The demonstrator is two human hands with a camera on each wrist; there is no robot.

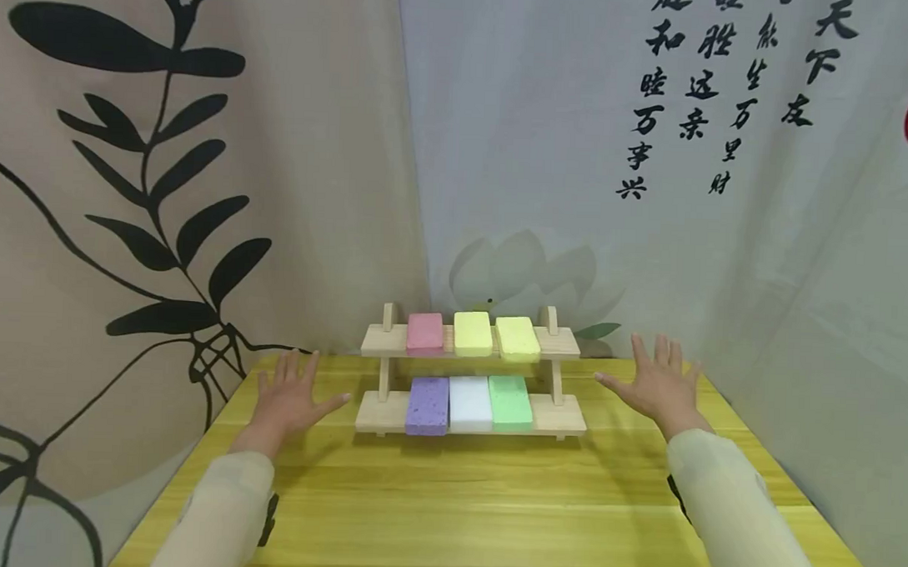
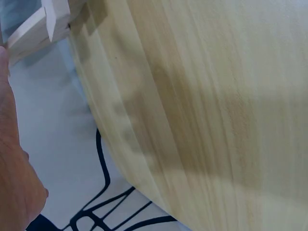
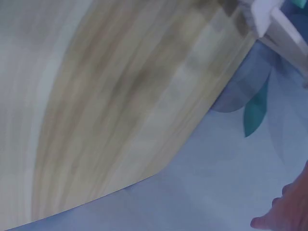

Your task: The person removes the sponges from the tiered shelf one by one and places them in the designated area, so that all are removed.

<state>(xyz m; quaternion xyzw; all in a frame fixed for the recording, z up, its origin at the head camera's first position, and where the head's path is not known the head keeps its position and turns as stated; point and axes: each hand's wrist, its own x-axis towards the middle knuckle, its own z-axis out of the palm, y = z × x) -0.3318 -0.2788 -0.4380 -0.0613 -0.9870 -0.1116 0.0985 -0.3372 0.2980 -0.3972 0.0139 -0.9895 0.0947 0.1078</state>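
Observation:
My left hand [image 1: 286, 401] hovers over the table's left side with its fingers spread, holding nothing. On the right, my right hand [image 1: 662, 387] is likewise spread and holds nothing. Between them stands a two-tier wooden rack [image 1: 558, 414]. Its upper shelf bears a pink block [image 1: 425, 333] and two yellow blocks [image 1: 472, 333], sponge-like in look. On the lower shelf a speckled purple block [image 1: 427, 406], a white block [image 1: 471, 403] and a green block [image 1: 511, 402] lean side by side. Both hands are apart from the rack. The wrist views catch only part of each hand.
The wooden table [image 1: 446, 508] reaches back to a pale curtain [image 1: 331, 146] with dark leaf prints on the left. Another curtain [image 1: 520, 111] with black characters hangs behind and to the right. Hand shadows fall on the tabletop.

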